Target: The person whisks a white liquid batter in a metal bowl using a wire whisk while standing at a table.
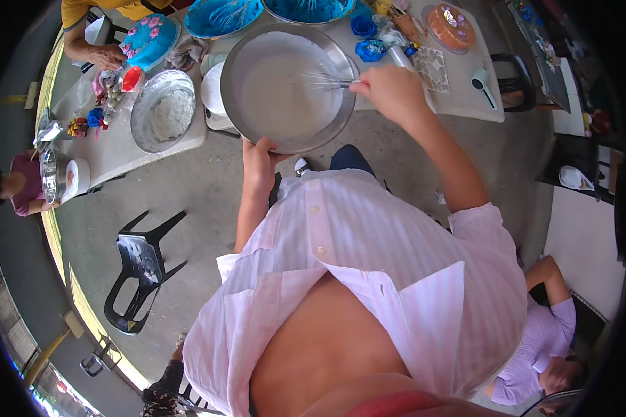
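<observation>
A large metal mixing bowl (348, 107) is held in front of me at the near edge of the tables. Pale, creamy liquid batter (276, 99) fills its lower part, and a lighter film coats the inner wall. My left hand (261, 156) grips the near side of the bowl, thumb toward the rim, other fingers mostly hidden beneath. At the right rim, my right hand (394, 91) is closed around the reddish handle of a wire balloon whisk (326, 82). The whisk lies nearly level, its wires over or in the batter; the exact contact is unclear.
Left of my bowl stands a metal bowl (137, 114) holding white powder. A co-worker's hand (107, 56) is beside a blue cake (154, 41). An orange cake (451, 31) and blue artificial flowers (364, 26) are on the right. A black plastic chair (141, 260) stands behind at left.
</observation>
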`<state>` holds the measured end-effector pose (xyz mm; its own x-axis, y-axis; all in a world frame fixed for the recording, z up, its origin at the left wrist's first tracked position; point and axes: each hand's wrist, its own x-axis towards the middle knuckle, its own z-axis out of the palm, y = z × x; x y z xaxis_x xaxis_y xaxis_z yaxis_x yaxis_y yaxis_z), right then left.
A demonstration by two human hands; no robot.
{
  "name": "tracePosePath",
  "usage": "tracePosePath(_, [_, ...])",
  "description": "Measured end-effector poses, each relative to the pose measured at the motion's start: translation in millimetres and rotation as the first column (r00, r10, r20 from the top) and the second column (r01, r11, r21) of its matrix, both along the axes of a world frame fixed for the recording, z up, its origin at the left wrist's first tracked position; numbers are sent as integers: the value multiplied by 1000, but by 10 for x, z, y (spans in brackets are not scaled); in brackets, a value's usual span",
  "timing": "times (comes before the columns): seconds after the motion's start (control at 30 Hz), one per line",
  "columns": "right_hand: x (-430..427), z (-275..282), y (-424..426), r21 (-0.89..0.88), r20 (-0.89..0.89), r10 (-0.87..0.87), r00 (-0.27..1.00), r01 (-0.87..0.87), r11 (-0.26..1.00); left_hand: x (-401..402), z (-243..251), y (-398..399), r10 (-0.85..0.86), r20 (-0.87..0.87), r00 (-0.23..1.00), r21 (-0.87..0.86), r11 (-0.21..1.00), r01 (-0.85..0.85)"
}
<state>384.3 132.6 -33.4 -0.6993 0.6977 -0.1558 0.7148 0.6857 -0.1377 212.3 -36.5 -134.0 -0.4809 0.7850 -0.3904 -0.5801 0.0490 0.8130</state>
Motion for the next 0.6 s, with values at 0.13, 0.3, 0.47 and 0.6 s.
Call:
tracePosePath(0.13, [-6, -101, -126, -80, -69, 99, 993, -104, 991, -55, 39, -20, 70, 43, 997, 46, 996, -72])
tracePosePath(0.3, [-79, -196, 164, 37, -181, 24, 983, -17, 999, 47, 10, -45, 36, 38, 999, 14, 999, -37])
tracePosePath(0.47, [-56, 5, 200, -382, -15, 148, 989, -142, 913, 0, 9, -142, 98, 96, 991, 25, 995, -100])
tracePosePath(0.6, [-164, -291, 51, -63, -114, 41, 993, -48, 997, 80, -43, -40, 55, 76, 996, 17, 998, -56])
